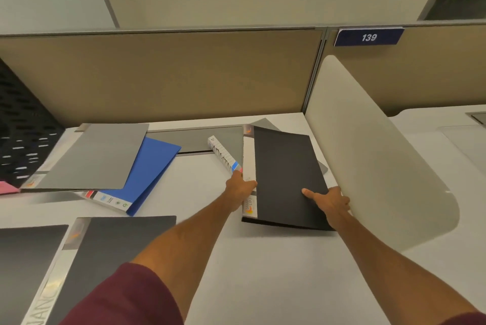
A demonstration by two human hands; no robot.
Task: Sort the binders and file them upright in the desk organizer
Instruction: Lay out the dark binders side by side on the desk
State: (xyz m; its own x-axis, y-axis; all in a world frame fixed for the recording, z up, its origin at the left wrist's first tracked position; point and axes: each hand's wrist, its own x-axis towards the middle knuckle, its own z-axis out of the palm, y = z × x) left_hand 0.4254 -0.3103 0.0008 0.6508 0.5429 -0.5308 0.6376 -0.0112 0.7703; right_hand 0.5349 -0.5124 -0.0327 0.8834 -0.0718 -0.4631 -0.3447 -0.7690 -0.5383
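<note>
Hands (284, 193): 2 on 1 black binder (286, 180)

Both hands held a black binder (286, 177) tilted above the white worktop (263, 259): the left hand (240, 188) gripped its white spine, the right hand (328, 199) its opposite edge. A blue binder (150, 172) lay flat, well apart.

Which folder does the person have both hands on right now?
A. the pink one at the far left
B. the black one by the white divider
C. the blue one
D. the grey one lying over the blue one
B: the left hand grips the spine edge and the right hand the opposite edge of the black folder, beside the white divider.
</note>
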